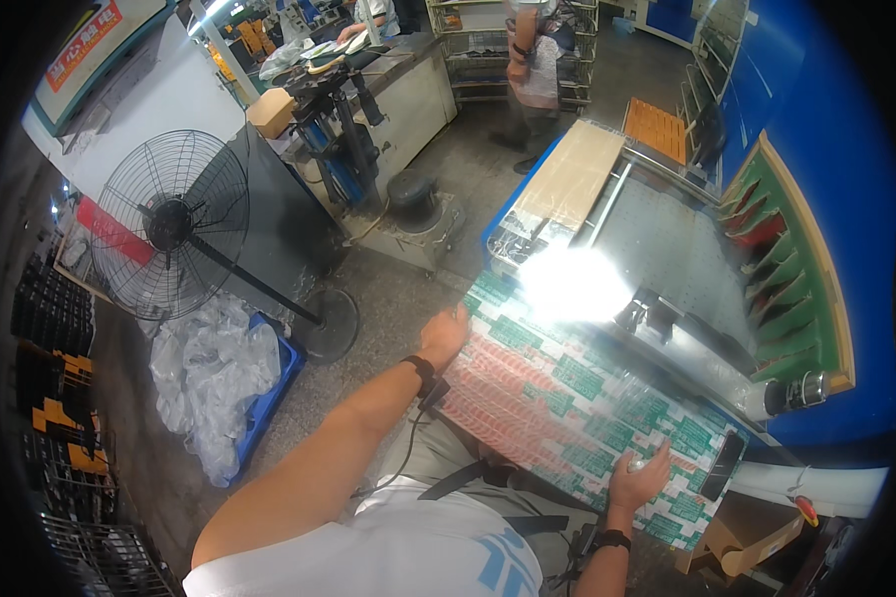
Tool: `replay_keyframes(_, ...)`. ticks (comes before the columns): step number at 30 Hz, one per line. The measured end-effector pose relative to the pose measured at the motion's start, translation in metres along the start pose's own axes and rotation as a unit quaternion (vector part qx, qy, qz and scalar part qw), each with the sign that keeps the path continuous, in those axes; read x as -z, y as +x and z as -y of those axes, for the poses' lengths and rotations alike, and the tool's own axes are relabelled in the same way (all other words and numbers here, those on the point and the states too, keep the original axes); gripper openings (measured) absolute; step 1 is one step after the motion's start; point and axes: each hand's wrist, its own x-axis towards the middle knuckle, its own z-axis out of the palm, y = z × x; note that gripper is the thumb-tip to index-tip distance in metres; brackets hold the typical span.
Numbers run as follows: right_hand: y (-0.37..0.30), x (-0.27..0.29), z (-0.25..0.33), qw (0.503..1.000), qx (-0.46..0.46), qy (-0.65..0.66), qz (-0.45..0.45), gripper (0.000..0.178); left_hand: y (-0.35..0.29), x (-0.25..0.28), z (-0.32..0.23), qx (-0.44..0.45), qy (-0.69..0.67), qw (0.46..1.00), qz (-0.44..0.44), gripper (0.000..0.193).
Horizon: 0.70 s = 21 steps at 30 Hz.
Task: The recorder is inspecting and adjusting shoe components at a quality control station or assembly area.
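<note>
A long tabletop point(577, 373) with a green-and-white patterned covering lies in front of me. Rows of pinkish-red pieces point(508, 393) run along its left and middle part; their kind is not clear. My left hand point(444, 335) is at the far left edge of the tabletop, fingers curled; what they hold, if anything, is hidden. Near the right end, my right hand point(639, 482) rests low over the surface with bent fingers. A small whitish glint shows between thumb and forefinger, too small to name. A black phone-like slab point(723, 466) lies at the right end.
A machine bed point(657, 239) with a bright lamp point(575, 284) adjoins the tabletop's far side. Left stand a fan point(172, 224) and a blue crate point(269, 398) with clear plastic. An open cardboard box point(747, 542) sits lower right. A co-worker point(536, 70) stands beyond.
</note>
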Motion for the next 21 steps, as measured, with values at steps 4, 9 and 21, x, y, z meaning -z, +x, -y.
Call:
replay_keyframes(4, 0.0005, -0.0007, 0.0, 1.0, 0.002, 0.002, -0.002, 0.087, -0.0035, 0.0024, -0.0024, 0.002, -0.003, 1.0, -0.008, 0.072)
replay_keyframes(9, -0.0006, -0.0001, -0.0003, 1.0, 0.01, 0.004, -0.008, 0.086, -0.0042, 0.0037, -0.0004, -0.017, 0.002, 1.0, 0.0, 0.072)
replay_keyframes(21, 0.0007, 0.0042, 0.0036, 1.0, -0.002, 0.01, 0.014, 0.084, -0.0048, 0.0045, -0.0025, -0.01, -0.008, 1.0, -0.002, 0.073)
